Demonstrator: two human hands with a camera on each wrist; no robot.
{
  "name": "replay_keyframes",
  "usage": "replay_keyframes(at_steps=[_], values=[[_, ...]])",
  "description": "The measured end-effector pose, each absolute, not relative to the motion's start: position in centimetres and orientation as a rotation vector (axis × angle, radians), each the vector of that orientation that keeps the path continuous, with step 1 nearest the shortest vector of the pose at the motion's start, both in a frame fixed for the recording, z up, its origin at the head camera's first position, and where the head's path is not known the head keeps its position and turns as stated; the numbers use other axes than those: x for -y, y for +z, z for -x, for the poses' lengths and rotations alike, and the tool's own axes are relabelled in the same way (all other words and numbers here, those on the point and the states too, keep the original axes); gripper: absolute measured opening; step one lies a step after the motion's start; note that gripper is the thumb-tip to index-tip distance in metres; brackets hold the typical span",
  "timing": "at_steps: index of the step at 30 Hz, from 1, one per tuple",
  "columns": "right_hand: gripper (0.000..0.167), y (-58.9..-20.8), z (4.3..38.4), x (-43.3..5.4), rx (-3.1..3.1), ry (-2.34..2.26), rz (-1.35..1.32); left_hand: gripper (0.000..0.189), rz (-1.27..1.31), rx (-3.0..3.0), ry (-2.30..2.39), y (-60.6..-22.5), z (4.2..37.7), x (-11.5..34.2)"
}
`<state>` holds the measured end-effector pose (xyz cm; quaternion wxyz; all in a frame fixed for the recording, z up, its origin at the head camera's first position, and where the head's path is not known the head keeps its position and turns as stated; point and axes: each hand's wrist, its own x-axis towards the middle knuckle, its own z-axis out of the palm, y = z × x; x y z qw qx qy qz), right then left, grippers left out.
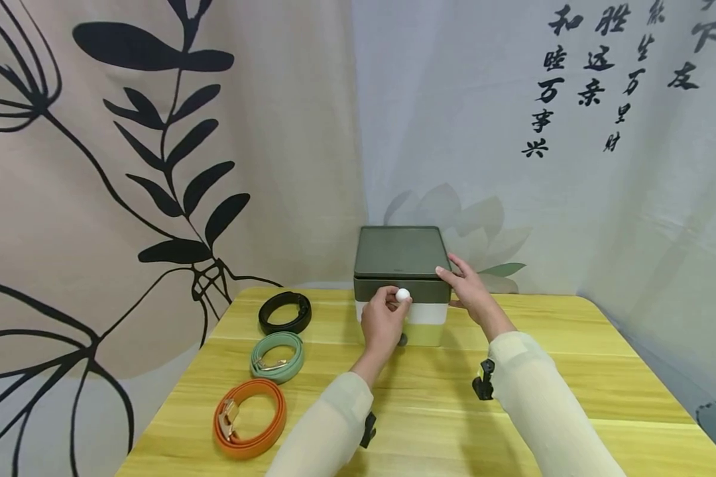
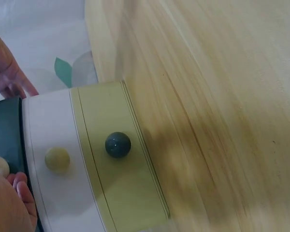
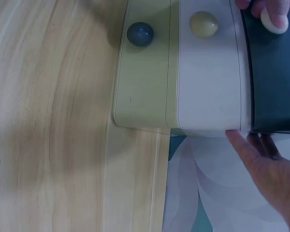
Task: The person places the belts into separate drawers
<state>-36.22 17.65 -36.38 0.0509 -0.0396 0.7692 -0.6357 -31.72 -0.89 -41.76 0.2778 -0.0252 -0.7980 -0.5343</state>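
A small three-drawer box (image 1: 402, 252) with a dark green lid stands at the back of the table. Its drawers are dark green, white and pale green from top to bottom. My left hand (image 1: 384, 321) pinches the white round knob (image 1: 402, 295) on the dark green top drawer. A cream knob (image 2: 57, 159) sits on the white drawer and a dark grey knob (image 2: 118, 145) on the pale green one. Against the box's right side my right hand (image 1: 473, 291) rests with its fingers extended, one fingertip at the upper front corner.
Three coiled belts lie along the table's left side: black (image 1: 268, 324), mint green (image 1: 295, 364) and orange (image 1: 279, 424). The wood-grain table (image 1: 573, 371) ends close behind the box, where a printed curtain (image 1: 298, 165) hangs.
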Motion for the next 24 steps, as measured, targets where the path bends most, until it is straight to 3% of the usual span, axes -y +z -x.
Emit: replay_keyframes(at_steps=[24], values=[[0.073, -36.2, 36.3, -17.4, -2.36, -1.906, 0.081, 0.023, 0.125, 2.098, -1.478, -42.0, 29.2, 1.3]])
